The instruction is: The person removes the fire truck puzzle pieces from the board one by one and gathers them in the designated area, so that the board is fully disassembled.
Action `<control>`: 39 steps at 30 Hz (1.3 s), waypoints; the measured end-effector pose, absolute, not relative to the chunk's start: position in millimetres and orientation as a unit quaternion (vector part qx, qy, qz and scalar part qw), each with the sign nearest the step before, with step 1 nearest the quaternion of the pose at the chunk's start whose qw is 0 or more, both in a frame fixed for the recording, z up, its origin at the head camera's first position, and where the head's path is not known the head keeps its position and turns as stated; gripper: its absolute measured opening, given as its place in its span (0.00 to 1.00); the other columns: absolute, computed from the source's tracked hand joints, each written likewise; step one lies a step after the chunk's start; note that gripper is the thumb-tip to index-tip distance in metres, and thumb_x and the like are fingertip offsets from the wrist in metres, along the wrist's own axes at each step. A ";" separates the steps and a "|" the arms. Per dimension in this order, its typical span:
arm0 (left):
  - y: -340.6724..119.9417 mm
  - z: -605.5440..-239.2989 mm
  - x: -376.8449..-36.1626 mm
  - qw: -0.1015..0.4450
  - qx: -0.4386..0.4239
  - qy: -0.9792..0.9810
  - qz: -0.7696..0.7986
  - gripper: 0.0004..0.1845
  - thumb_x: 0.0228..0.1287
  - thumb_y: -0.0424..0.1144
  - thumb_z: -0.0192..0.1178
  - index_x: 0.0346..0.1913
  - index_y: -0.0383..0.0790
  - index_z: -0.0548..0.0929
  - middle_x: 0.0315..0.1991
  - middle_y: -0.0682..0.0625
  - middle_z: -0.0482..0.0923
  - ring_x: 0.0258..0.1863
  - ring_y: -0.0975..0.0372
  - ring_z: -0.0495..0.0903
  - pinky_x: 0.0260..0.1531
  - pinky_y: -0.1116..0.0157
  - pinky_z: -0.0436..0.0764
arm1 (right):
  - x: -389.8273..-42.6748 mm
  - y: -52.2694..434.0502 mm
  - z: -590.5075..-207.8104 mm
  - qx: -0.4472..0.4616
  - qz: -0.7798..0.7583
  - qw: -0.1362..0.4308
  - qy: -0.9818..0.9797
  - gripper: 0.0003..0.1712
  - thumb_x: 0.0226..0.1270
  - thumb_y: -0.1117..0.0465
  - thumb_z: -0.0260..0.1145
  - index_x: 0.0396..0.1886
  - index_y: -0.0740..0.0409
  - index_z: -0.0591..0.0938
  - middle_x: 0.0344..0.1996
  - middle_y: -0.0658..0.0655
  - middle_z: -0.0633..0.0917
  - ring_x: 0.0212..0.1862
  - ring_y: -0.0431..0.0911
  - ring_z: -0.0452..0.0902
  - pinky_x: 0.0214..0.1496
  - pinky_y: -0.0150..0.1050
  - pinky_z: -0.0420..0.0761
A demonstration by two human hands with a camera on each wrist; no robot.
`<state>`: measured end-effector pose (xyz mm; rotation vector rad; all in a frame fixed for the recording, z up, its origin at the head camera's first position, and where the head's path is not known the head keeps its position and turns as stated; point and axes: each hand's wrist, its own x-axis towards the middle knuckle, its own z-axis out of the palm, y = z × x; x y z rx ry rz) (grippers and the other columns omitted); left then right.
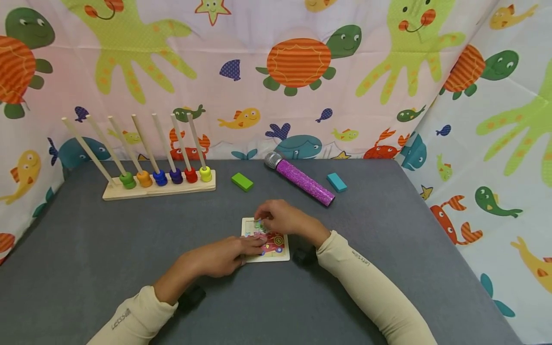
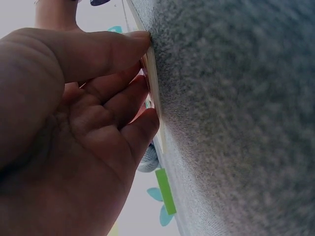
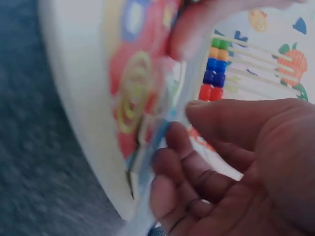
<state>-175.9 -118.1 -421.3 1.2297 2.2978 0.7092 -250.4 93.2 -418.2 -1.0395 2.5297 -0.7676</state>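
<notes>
**A:** Where is the puzzle board (image 1: 276, 255) right now?

**B:** It lies flat on the gray table (image 1: 86, 249), near the middle, just in front of you. Its picture shows red and yellow shapes on a pale frame.

**A:** And your left hand (image 1: 228, 256)?

**B:** Your left hand rests on the board's left side, fingers straight and pressing down on it. The left wrist view shows your fingertips (image 2: 142, 86) laid against the board's edge, nothing held in them.

**A:** The right hand (image 1: 278, 218)?

**B:** It sits over the board's far edge, fingers curled. They appear to pinch a greenish puzzle piece (image 1: 258, 224) at the top left corner of the board; the right wrist view is too blurred to confirm how tight that hold is.

**A:** What lies around the board?

**B:** Beyond it, a purple glitter microphone (image 1: 302, 179) lies slantwise, with a green block (image 1: 242, 181) to its left and a teal block (image 1: 336, 182) to its right. Farther left stands a wooden peg rack (image 1: 159, 184) with colored rings at the foot of its rods. A sea-creature curtain (image 1: 302, 72) backs the table.
</notes>
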 end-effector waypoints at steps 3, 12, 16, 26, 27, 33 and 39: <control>-117.7 -422.3 -177.5 0.219 0.445 0.829 0.259 0.25 0.68 0.23 0.52 0.68 0.35 0.71 0.73 0.47 0.59 0.72 0.55 0.56 0.66 0.51 0.61 | -250.9 95.0 -414.3 -0.335 -0.256 0.164 0.892 0.10 0.66 0.68 0.63 0.45 0.61 0.85 0.39 0.52 0.84 0.37 0.42 0.76 0.40 0.36 0.78; -115.9 -423.8 -179.7 0.212 0.447 0.829 0.260 0.25 0.68 0.23 0.52 0.67 0.36 0.72 0.72 0.47 0.61 0.72 0.55 0.57 0.65 0.51 0.62 | -244.2 98.9 -412.8 -0.332 -0.205 0.149 0.908 0.11 0.65 0.63 0.68 0.47 0.58 0.83 0.42 0.53 0.80 0.46 0.46 0.75 0.52 0.43 0.75; -115.2 -423.2 -179.7 0.206 0.455 0.826 0.261 0.25 0.68 0.22 0.52 0.67 0.35 0.73 0.72 0.46 0.61 0.71 0.54 0.58 0.65 0.51 0.62 | -241.7 99.3 -412.7 -0.323 -0.200 0.150 0.913 0.12 0.65 0.63 0.68 0.47 0.56 0.81 0.43 0.53 0.78 0.47 0.46 0.75 0.51 0.45 0.75; -114.4 -423.4 -178.5 0.215 0.447 0.829 0.259 0.25 0.68 0.23 0.52 0.67 0.36 0.73 0.72 0.47 0.61 0.72 0.55 0.58 0.65 0.51 0.62 | -241.2 100.4 -414.0 -0.310 -0.218 0.167 0.910 0.13 0.65 0.63 0.68 0.48 0.54 0.78 0.41 0.52 0.76 0.45 0.46 0.73 0.48 0.44 0.75; -114.2 -423.4 -178.5 0.216 0.447 0.829 0.259 0.25 0.68 0.22 0.52 0.67 0.36 0.73 0.72 0.46 0.61 0.72 0.55 0.58 0.65 0.51 0.62 | -241.6 100.9 -414.5 -0.311 -0.219 0.166 0.910 0.13 0.65 0.63 0.69 0.48 0.55 0.78 0.41 0.52 0.76 0.44 0.46 0.72 0.47 0.44 0.75; -113.5 -421.8 -179.0 0.217 0.445 0.829 0.257 0.25 0.68 0.23 0.52 0.67 0.36 0.73 0.72 0.46 0.61 0.72 0.55 0.57 0.66 0.51 0.62 | -244.2 104.1 -415.3 -0.323 -0.243 0.156 0.901 0.11 0.64 0.65 0.69 0.45 0.56 0.80 0.37 0.51 0.77 0.40 0.45 0.72 0.42 0.40 0.75; -117.9 -421.3 -176.5 0.227 0.431 0.835 0.256 0.24 0.69 0.24 0.52 0.67 0.38 0.73 0.72 0.48 0.61 0.72 0.57 0.57 0.66 0.51 0.62 | -246.3 103.6 -416.9 -0.340 -0.261 0.154 0.890 0.10 0.64 0.65 0.70 0.43 0.56 0.81 0.29 0.48 0.77 0.31 0.42 0.72 0.32 0.35 0.73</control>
